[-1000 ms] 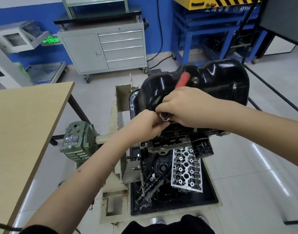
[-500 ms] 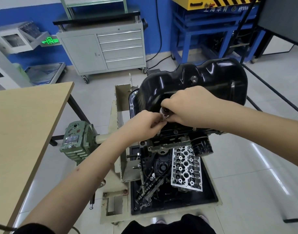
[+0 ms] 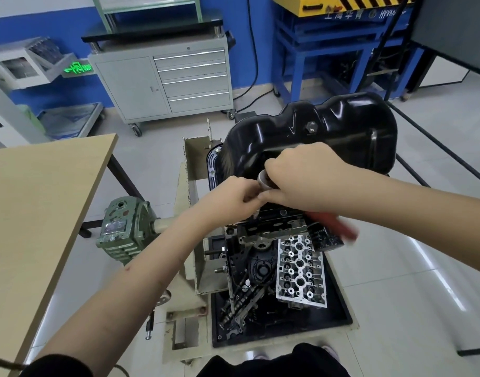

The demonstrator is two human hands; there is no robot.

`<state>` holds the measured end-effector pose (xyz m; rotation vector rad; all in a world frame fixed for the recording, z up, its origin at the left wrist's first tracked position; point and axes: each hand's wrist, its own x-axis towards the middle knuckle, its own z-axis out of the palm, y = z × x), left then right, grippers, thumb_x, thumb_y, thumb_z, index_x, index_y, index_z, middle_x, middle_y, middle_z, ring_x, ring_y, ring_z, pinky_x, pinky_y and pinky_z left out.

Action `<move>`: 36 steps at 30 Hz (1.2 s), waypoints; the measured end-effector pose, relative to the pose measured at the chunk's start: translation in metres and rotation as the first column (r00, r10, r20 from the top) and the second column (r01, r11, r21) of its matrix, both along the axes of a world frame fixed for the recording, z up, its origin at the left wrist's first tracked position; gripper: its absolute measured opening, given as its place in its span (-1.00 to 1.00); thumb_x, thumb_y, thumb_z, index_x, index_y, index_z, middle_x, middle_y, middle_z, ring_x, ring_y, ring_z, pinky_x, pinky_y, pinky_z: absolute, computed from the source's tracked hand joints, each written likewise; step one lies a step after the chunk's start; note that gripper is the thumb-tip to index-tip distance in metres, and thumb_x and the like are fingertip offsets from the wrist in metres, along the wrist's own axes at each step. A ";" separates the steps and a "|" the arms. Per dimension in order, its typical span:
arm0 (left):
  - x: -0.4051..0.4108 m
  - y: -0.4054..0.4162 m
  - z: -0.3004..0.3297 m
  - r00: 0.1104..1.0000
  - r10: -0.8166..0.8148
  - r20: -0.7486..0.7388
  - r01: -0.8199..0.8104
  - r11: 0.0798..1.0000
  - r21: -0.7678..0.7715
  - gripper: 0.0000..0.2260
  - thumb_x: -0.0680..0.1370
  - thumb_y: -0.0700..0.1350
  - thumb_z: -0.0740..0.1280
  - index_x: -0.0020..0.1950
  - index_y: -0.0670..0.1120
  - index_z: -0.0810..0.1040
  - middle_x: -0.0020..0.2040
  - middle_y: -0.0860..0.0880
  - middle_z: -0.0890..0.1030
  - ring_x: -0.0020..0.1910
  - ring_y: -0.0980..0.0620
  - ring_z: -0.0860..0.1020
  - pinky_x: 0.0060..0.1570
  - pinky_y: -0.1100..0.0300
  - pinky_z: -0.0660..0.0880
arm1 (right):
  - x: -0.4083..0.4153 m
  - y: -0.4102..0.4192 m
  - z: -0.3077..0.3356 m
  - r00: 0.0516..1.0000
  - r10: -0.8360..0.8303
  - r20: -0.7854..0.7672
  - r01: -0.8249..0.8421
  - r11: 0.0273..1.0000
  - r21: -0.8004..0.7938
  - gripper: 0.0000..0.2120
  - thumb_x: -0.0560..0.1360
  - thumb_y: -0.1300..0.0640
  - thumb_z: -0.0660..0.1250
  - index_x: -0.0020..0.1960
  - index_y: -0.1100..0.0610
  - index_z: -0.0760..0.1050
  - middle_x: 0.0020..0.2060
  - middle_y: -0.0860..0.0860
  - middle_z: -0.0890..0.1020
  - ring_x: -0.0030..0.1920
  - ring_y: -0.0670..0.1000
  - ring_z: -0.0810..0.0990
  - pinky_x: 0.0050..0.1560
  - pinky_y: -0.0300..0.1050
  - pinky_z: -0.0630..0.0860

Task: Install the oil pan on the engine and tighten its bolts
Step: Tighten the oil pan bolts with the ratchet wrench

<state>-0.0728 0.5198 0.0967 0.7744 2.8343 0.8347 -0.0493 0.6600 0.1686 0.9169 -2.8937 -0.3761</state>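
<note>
Head view, looking down: the black oil pan (image 3: 315,137) sits upside down on top of the engine (image 3: 271,227), right of centre in the frame, its glossy belly toward the upper right. Both hands meet at the pan's near edge, touching each other. The right hand (image 3: 306,175) is curled over the metal head of a ratchet (image 3: 263,181), fingers wrapped around it, and the tool's red handle (image 3: 334,224) sticks out below the wrist toward the lower right, blurred. The left hand (image 3: 233,198) comes in from the lower left, fingers bunched and pinching something small just under the ratchet head; what exactly it pinches is hidden by the fingers. Below the engine, in the lower centre, a black tray (image 3: 339,317) holds a silver cylinder head (image 3: 301,273) and loose dark parts. A green gearbox (image 3: 122,229) sits left of the beige stand (image 3: 187,240). A wooden table (image 3: 35,208) fills the left edge. Upper centre, a grey tool cabinet (image 3: 162,83) on castors; upper right, a blue frame (image 3: 328,58).
</note>
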 end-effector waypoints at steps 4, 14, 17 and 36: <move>0.001 0.004 -0.003 0.996 0.052 -0.070 -0.053 0.999 -0.001 -0.59 0.53 -0.22 0.23 -0.47 0.00 0.18 -0.55 0.10 0.26 -0.53 0.11 0.25 -0.50 0.36 0.22 | -0.003 0.002 -0.005 0.999 -0.033 -0.011 0.032 0.996 -0.080 -0.69 0.53 -0.14 0.16 -0.21 0.09 0.31 -0.33 -0.05 0.35 -0.36 -0.02 0.31 -0.44 -0.17 0.11; -0.002 0.001 -0.003 1.000 0.011 -0.001 -0.011 1.000 -0.015 -0.80 0.53 -0.18 0.22 -0.25 -0.24 0.50 -0.46 0.03 0.40 -0.48 0.12 0.31 -0.44 0.37 0.24 | -0.002 0.003 0.002 0.997 -0.052 0.055 0.054 0.998 -0.031 -0.56 0.49 -0.26 0.14 -0.39 0.01 0.16 -0.43 -0.08 0.24 -0.45 -0.10 0.18 -0.48 -0.19 0.09; -0.003 0.002 -0.004 0.999 0.002 -0.046 -0.003 1.000 -0.019 -0.63 0.55 -0.18 0.23 -0.46 -0.05 0.27 -0.55 0.09 0.27 -0.57 0.13 0.27 -0.49 0.35 0.22 | -0.004 0.002 -0.002 0.999 -0.024 0.022 0.025 0.999 -0.047 -0.74 0.54 -0.13 0.17 -0.13 0.07 0.36 -0.36 -0.07 0.29 -0.32 -0.01 0.35 -0.42 -0.17 0.18; -0.004 -0.002 -0.002 0.997 -0.059 0.058 0.059 0.998 0.006 -0.63 0.57 -0.10 0.25 -0.45 -0.07 0.32 -0.56 0.10 0.31 -0.57 0.19 0.33 -0.50 0.36 0.21 | -0.007 0.007 -0.010 0.987 0.149 -0.057 -0.147 0.988 0.044 -0.79 0.56 0.01 0.18 0.16 0.04 0.38 -0.04 -0.05 0.55 0.07 0.04 0.52 0.19 -0.13 0.30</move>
